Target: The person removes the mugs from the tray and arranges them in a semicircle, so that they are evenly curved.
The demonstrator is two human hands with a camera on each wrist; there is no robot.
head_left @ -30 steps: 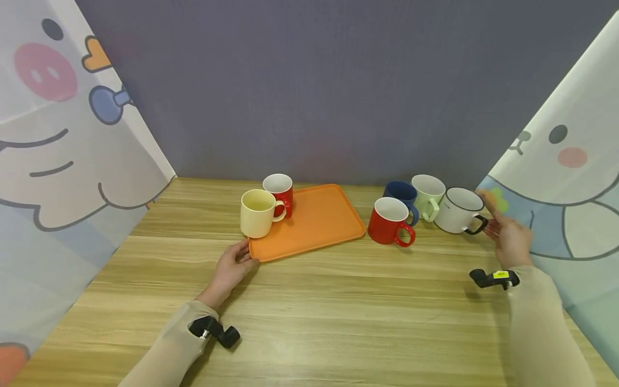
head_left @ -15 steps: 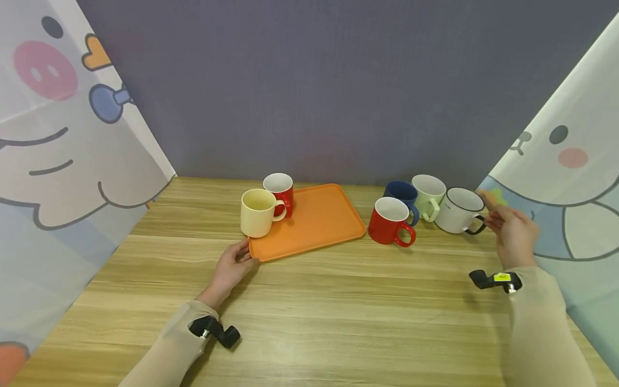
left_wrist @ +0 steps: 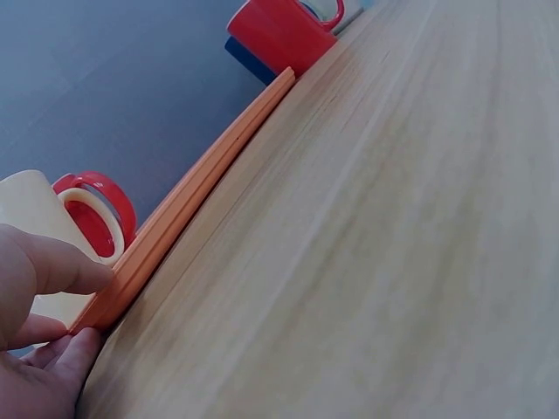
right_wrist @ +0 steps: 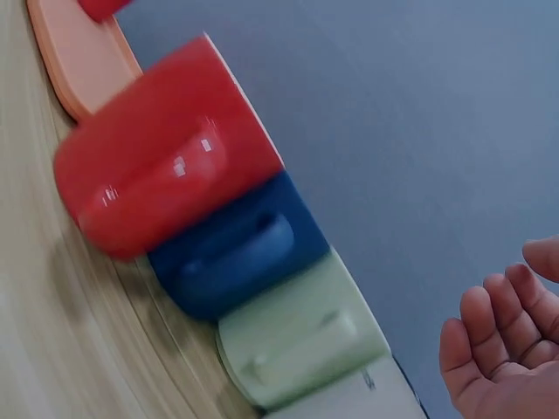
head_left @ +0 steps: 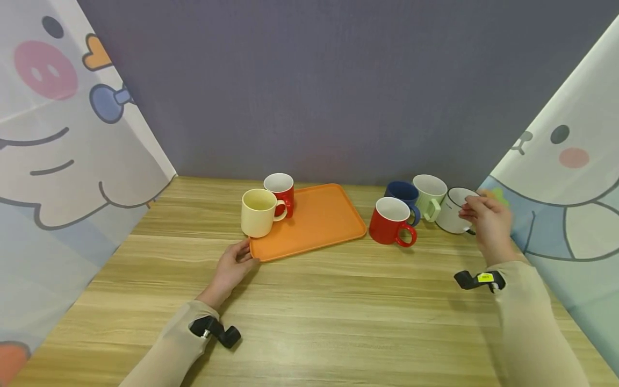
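Observation:
At its near left corner, my left hand (head_left: 231,269) pinches the rim of an orange tray (head_left: 314,223); the left wrist view shows fingers and thumb (left_wrist: 74,358) on either side of that edge. A pale yellow mug (head_left: 256,214) and a red mug (head_left: 285,196) stand at the tray's left end. My right hand (head_left: 490,223) hovers in front of a white enamel mug (head_left: 447,215), hiding most of its handle. Its fingers are loosely bent, with nothing between them in the right wrist view. Whether it touches the mug's rim cannot be told.
Left of the white mug cluster a pale green mug (head_left: 427,196), a dark blue mug (head_left: 397,190) and another red mug (head_left: 384,226), close together. A grey partition (head_left: 329,97) closes off the table's back, with printed cloths at both sides.
My right hand was beside the white mug's handle, then moved left and up across the front of it. The left hand and the tray stay put.

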